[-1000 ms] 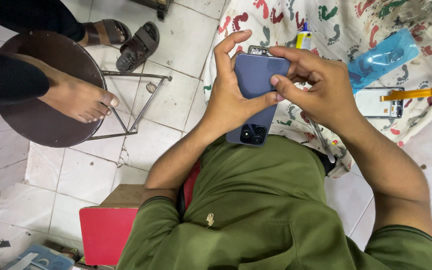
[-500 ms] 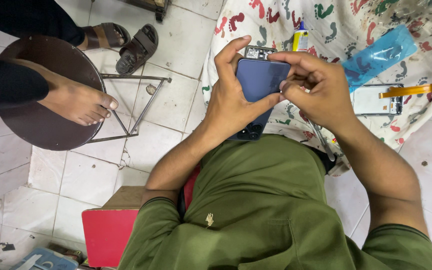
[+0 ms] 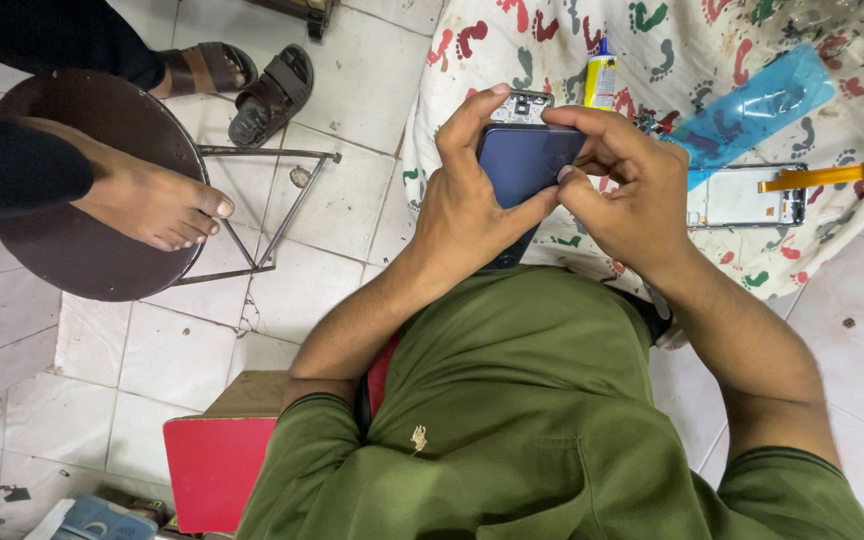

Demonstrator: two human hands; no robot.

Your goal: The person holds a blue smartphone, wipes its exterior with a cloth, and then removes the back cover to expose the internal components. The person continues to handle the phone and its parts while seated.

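Note:
Both my hands hold a dark blue smartphone [image 3: 524, 165] with its back cover toward me, above a cloth [image 3: 712, 60] printed with coloured footprints. My left hand [image 3: 467, 210] wraps the phone's left side, fingers reaching over its top edge. My right hand [image 3: 627, 195] grips the right side, thumb and fingers pinching the cover's edge. An opened phone part [image 3: 522, 105] peeks out beyond the top of the phone. My green shirt fills the lower frame.
On the cloth lie a small yellow glue bottle [image 3: 601, 78], a blue plastic sheet [image 3: 752, 105], and a phone frame with an orange flex cable [image 3: 767, 192]. Another person's bare foot [image 3: 147, 200] rests on a round brown stool [image 3: 82, 190]; sandals [image 3: 272, 90] lie on the tiled floor. A red box [image 3: 217, 465] sits beside me.
The phone has tilted so less of its lower camera end shows past my left hand. My right fingers have shifted along the cover's right edge. The view moved slightly.

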